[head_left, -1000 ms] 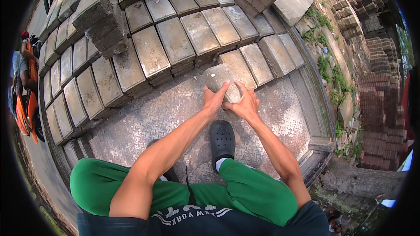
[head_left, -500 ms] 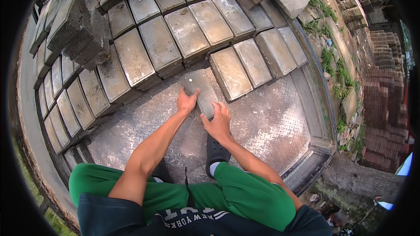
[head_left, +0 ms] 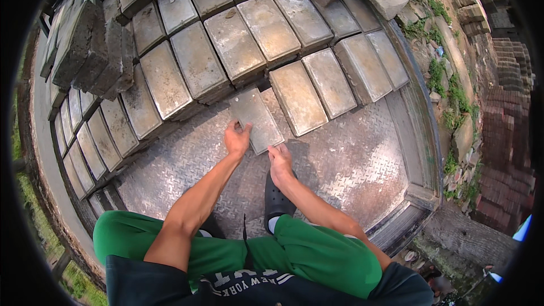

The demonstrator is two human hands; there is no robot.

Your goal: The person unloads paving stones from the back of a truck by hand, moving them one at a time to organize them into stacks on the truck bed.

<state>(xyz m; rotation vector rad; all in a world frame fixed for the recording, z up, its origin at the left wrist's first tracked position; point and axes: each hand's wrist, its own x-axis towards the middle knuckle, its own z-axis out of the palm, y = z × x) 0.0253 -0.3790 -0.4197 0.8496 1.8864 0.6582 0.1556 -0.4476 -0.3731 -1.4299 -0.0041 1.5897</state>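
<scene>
A grey rectangular concrete paving block (head_left: 258, 120) lies between my hands, low in front of the stacked blocks. My left hand (head_left: 237, 137) grips its left edge, the thumb toward the top face and the fingers along the side. At the near right corner, my right hand (head_left: 280, 163) has its fingers closed on the block; their undersides are hidden. The block's far end reaches close to the stack, and I cannot tell whether it rests on the metal floor. Just right of it stands a tan-topped paving block (head_left: 298, 97) in the nearest row.
Rows of paving blocks (head_left: 195, 59) curve across the far side and left, with more blocks upright on top (head_left: 85, 45). Treaded metal floor (head_left: 351, 150) lies below me, bounded by a raised metal edge (head_left: 416, 153) at right. My dark clog (head_left: 277, 195) stands near the block.
My right hand has gone from spread fingers beside the block to a hold on its near right corner. My left hand has slid slightly nearer along the left edge, and the block has turned a little.
</scene>
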